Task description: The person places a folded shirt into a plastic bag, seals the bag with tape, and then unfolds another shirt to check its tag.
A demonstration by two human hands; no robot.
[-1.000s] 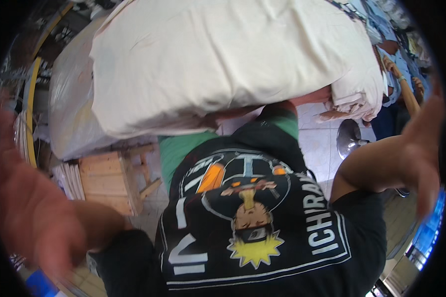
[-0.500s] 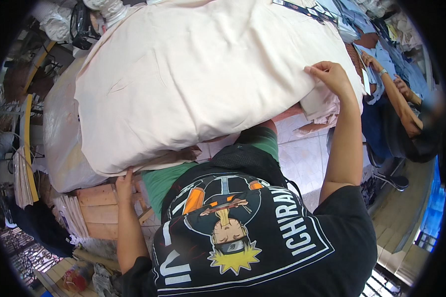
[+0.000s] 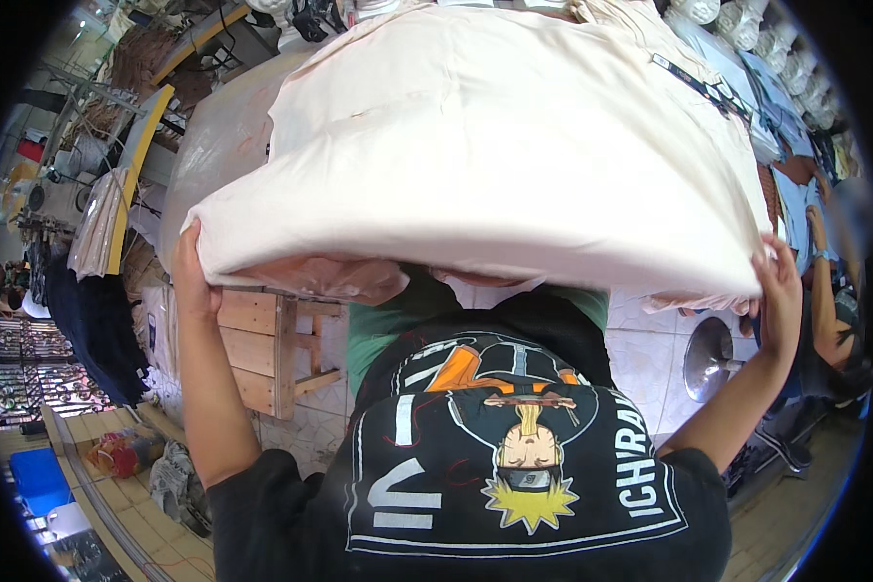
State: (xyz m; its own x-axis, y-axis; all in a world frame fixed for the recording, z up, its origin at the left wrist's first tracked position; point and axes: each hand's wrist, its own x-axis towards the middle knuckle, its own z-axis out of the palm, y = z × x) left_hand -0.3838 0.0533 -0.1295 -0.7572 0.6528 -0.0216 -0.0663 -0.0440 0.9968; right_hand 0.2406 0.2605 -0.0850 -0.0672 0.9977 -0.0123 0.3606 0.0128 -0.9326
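We are looking down over a crowded workshop: pale floor tiles point(image 3: 650, 359) below us, a wooden counter point(image 3: 262, 349) with slatted sides at our left, dark garments hanging on a rack point(image 3: 97, 310) farther left, and another person's arm point(image 3: 824, 291) at the right edge beside a round metal stool base point(image 3: 708, 359).

Half a second ago only our right hand gripped the big cream fabric bundle, at its far corner, while our left hand was low by the wooden counter. Now both are up and the bundle point(image 3: 514, 145) spans the whole width between them, its near edge hanging level above our chest. We judge the load is now shared evenly and under full control, ready to be shifted as one piece.

Our left hand point(image 3: 192, 276) is closed around the bundle's left corner, fingers curled up into the fold and thumb beneath, the forearm rising almost straight from the elbow. Our right hand point(image 3: 781, 291) is likewise clamped on the right corner, where thinner layers of cloth bunch under the palm; that arm bends at the elbow and angles up and outward. The bundle's far side appears to lie on a clear plastic-covered heap point(image 3: 213, 155) on the counter, though we cannot tell how much weight rests there.
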